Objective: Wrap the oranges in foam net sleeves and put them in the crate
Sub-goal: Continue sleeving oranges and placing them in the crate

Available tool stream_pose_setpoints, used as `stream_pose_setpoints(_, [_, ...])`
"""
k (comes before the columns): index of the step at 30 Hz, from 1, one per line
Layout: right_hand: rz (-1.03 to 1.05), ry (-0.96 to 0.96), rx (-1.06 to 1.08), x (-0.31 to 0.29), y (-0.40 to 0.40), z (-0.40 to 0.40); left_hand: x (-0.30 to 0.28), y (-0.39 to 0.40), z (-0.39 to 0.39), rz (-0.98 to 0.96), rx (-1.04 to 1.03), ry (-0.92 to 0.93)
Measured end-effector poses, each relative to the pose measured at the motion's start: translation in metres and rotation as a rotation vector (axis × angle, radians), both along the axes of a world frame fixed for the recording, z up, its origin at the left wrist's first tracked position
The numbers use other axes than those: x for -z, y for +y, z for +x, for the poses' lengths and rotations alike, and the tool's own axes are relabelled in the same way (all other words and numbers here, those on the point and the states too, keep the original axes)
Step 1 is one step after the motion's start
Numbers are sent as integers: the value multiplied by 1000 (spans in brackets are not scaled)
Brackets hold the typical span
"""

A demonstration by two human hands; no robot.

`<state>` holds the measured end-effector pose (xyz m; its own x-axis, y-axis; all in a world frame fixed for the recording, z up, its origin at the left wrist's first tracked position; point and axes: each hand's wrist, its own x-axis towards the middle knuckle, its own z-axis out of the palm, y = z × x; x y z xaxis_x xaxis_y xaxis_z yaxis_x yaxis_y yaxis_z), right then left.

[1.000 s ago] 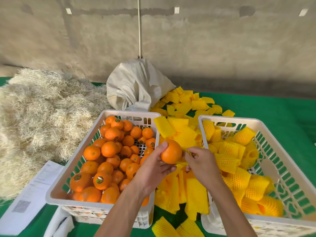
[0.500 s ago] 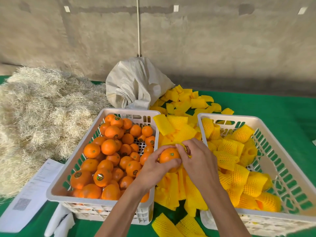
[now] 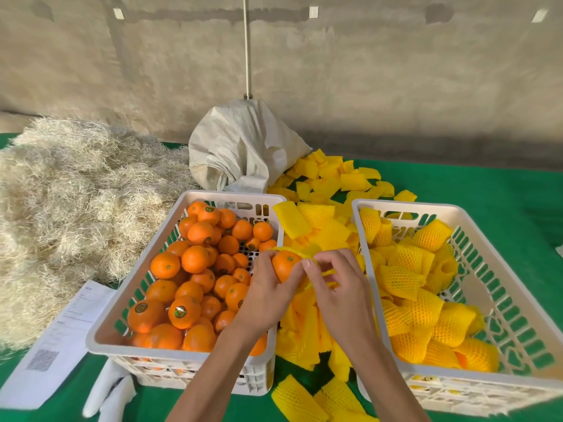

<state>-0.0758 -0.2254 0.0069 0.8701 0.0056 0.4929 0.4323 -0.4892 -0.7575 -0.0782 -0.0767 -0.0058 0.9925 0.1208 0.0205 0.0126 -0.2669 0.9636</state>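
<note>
My left hand grips a bare orange between the two crates. My right hand pinches a yellow foam net sleeve that lies stretched over the orange's top and right side. The left white crate is full of loose oranges, some with stickers. The right white crate holds several oranges wrapped in yellow sleeves. Loose sleeves fill the gap between the crates under my hands.
More flat sleeves lie spilled behind the crates beside a white woven sack. A big heap of pale wood wool covers the left of the green table. A printed paper and white gloves lie front left.
The camera dipped slightly. My right hand has drawn the yellow sleeve up and onto the orange, which my left hand has kept in place between the crates.
</note>
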Motion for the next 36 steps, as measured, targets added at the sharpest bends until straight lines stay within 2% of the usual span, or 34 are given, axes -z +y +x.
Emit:
stream_pose_setpoints(3, [26, 29, -35, 2, 4, 1, -3, 0, -4, -316, 76, 134])
stream_pose_setpoints(5, [21, 32, -32, 5, 5, 1, -1, 2, -4, -372, 92, 181])
stream_pose_setpoints(8, [-21, 8, -6, 10, 3, 1, 2, 2, -6, -436, 86, 130])
stream_pose_setpoints(13, [-155, 148, 18, 13, 3, 4, 3, -2, -7, -471, -118, -58])
stream_pose_setpoints(15, [-226, 102, 54, 11, 3, 6, 2, -4, -6, -460, -154, -114])
stream_pose_setpoints(18, [-292, 48, 87, 9, -2, 11, 4, -2, -5, -436, -144, -74])
stream_pose_setpoints(22, [-203, 138, 52, 10, -8, 16, 8, -1, 4, -461, -17, 35])
stream_pose_setpoints(25, [-131, 133, 60, 7, -14, 14, 8, -3, 8, -398, -96, 26])
stream_pose_setpoints(28, [-14, 192, 61, 6, -13, 10, 10, -11, 9, -225, -168, -65])
stream_pose_setpoints(30, [59, 231, 64, 7, -10, 10, 11, -19, 7, -188, -166, -78])
stream_pose_setpoints(36, [-175, 287, 38, 12, -13, 8, 12, -24, 9, -480, -72, 139])
